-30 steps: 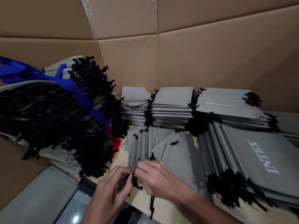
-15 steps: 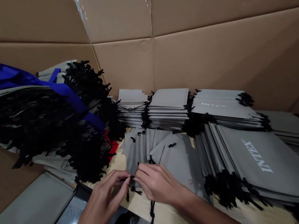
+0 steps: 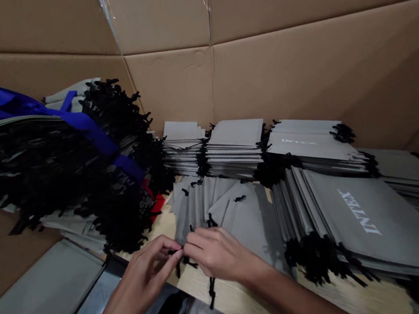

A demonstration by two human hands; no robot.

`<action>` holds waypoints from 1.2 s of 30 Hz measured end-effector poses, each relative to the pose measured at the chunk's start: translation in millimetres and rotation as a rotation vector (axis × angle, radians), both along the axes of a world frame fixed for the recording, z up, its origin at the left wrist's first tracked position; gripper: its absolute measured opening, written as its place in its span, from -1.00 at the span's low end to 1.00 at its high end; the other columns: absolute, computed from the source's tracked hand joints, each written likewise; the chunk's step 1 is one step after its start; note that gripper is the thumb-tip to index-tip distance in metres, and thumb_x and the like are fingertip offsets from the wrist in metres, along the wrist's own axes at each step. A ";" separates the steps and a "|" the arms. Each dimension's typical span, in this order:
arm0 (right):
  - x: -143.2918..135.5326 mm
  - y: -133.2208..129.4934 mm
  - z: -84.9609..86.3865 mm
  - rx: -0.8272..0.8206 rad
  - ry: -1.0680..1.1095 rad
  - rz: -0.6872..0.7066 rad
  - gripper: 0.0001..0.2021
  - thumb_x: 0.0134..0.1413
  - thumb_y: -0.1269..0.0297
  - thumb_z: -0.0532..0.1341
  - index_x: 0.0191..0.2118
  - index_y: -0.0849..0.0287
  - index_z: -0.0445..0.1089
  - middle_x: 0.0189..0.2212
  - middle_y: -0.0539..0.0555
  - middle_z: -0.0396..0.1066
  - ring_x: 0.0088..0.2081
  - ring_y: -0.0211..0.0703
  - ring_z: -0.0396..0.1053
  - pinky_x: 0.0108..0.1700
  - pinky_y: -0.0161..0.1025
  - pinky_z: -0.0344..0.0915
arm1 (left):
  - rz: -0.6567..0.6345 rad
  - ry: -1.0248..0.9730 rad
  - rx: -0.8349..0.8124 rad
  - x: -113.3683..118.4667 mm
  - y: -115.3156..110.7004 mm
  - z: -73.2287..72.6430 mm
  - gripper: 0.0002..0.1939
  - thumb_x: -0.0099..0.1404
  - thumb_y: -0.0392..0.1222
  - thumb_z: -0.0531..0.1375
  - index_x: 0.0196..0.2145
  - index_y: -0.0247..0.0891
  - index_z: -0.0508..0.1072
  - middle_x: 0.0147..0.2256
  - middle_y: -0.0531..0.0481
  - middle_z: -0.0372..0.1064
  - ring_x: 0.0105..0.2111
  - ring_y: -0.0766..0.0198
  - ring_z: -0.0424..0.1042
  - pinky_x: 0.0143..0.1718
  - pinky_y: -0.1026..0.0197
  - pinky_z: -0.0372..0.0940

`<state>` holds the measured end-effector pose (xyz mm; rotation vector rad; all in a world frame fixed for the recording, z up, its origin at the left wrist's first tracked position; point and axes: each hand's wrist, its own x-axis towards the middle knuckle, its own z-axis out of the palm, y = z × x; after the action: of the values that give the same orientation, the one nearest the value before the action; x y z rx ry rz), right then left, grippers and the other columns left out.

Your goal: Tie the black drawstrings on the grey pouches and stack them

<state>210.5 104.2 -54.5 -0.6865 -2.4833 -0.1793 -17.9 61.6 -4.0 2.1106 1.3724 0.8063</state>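
Observation:
My left hand (image 3: 154, 264) pinches a black cord (image 3: 174, 252) between thumb and fingers at the lower centre. My right hand (image 3: 211, 248) is closed beside it, its fingertips meeting my left ones at the cord, which they partly hide. Just beyond the hands, several grey drawstring bags (image 3: 252, 219) lie overlapping on a pale wooden surface (image 3: 239, 302). Another black cord end (image 3: 212, 293) hangs below my right hand.
At left stands a large heap of bags with black cords (image 3: 37, 162), tied with a blue strap (image 3: 91, 130). Stacked grey bags (image 3: 376, 216) lie at right and further stacks (image 3: 233, 135) at the back. Cardboard walls (image 3: 298, 65) enclose the area.
My right hand's fingertips have shifted slightly left and now touch my left fingertips, covering more of the cord. The whole view has shifted slightly.

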 end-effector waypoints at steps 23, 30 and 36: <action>-6.8 -2.4 -2.3 0.092 -0.007 -0.101 -0.87 0.50 0.46 0.22 -0.15 0.10 0.37 -0.31 -0.04 0.45 -0.29 -0.14 0.42 -0.37 -0.11 0.18 | 0.002 0.104 0.198 2.4 -3.2 -7.2 -0.90 0.58 -0.12 0.22 -0.03 -0.04 0.55 -0.11 0.08 0.68 -0.14 0.20 0.72 -0.06 0.32 0.50; -6.6 -5.9 -0.1 0.093 -0.028 -0.109 -0.90 0.46 0.45 0.30 -0.12 0.13 0.39 -0.28 -0.04 0.47 -0.24 -0.14 0.44 -0.34 -0.14 0.25 | 0.003 0.249 0.300 5.6 0.1 -8.5 -0.87 0.56 -0.21 0.15 -0.10 -0.07 0.50 -0.24 0.07 0.65 -0.31 0.21 0.71 -0.28 0.33 0.47; -6.6 -0.8 2.4 0.046 -0.061 -0.056 -0.96 0.50 0.36 0.26 -0.09 0.09 0.43 -0.26 -0.03 0.51 -0.22 -0.13 0.42 -0.42 -0.10 0.15 | -0.035 0.228 0.185 12.7 -3.7 9.0 -0.87 0.52 -0.19 0.15 -0.17 -0.08 0.51 -0.32 0.09 0.61 -0.35 0.24 0.66 -0.28 0.34 0.45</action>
<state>203.9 103.3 -52.2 -0.7426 -2.5108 -0.2813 -5.2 58.0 5.0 2.4262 1.4159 0.7207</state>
